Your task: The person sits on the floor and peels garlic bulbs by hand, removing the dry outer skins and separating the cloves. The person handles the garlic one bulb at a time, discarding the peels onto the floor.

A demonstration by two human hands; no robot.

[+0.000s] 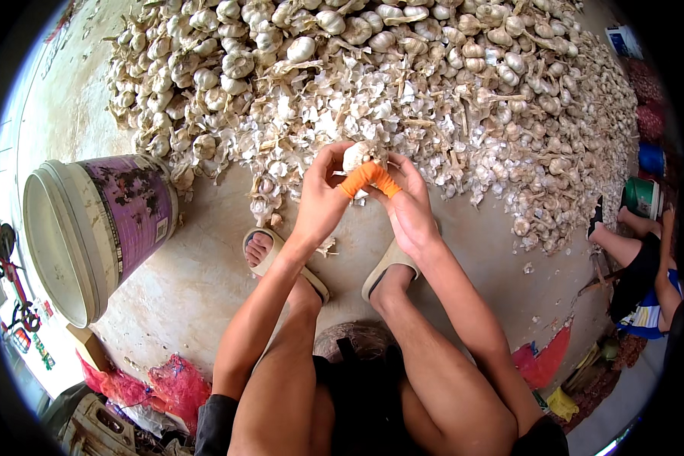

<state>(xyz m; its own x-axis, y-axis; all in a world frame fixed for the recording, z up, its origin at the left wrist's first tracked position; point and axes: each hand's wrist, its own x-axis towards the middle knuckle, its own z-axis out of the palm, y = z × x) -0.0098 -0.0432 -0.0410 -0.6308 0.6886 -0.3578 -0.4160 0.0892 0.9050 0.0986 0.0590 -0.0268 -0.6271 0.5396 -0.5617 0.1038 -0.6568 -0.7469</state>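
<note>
A pale garlic bulb point(357, 156) is held up between my two hands, above the floor in front of my feet. My left hand point(321, 196) grips it from the left, fingers curled behind it. From the right, my right hand point(411, 206) closes on the same bulb. Orange coverings point(356, 178) wrap both thumbs, which press on the bulb's near side. The fingers hide part of the bulb. Just beyond my hands lies a bed of loose papery garlic skins point(342, 108), with dry stalks among them.
A large heap of garlic bulbs point(239, 62) spreads beyond the skins and to the right. A lidded plastic bucket point(128, 216) with a purple label stands at left. Red mesh bags point(179, 387) lie lower left. Another person's leg point(621, 245) and a green bucket point(641, 198) are at far right.
</note>
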